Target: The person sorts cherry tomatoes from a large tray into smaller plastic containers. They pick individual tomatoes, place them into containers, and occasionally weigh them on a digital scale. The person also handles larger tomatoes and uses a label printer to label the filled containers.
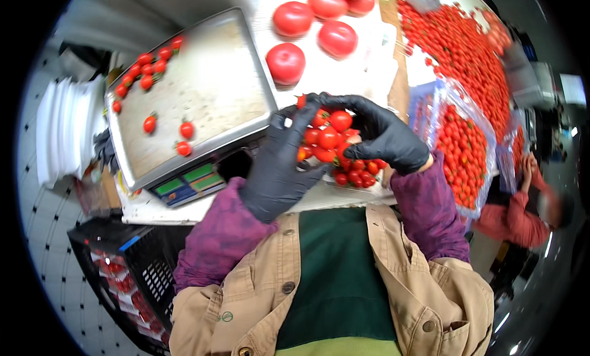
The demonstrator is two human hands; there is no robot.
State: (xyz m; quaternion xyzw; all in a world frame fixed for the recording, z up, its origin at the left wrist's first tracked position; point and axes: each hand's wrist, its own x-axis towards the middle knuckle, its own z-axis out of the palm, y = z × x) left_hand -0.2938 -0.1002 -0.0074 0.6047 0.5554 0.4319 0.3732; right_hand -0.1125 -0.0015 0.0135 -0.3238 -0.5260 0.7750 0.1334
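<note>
Left hand (278,160) and right hand (388,134) cupped

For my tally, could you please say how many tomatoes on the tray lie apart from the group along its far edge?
3 on the tray: the left tomato; right of it, the upper tomato and the lower tomato.

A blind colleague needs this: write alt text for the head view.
A person's black-gloved left hand and right hand are cupped around small red tomatoes. A metal tray at left holds several more; a plastic-lined crate at right holds many.
</note>
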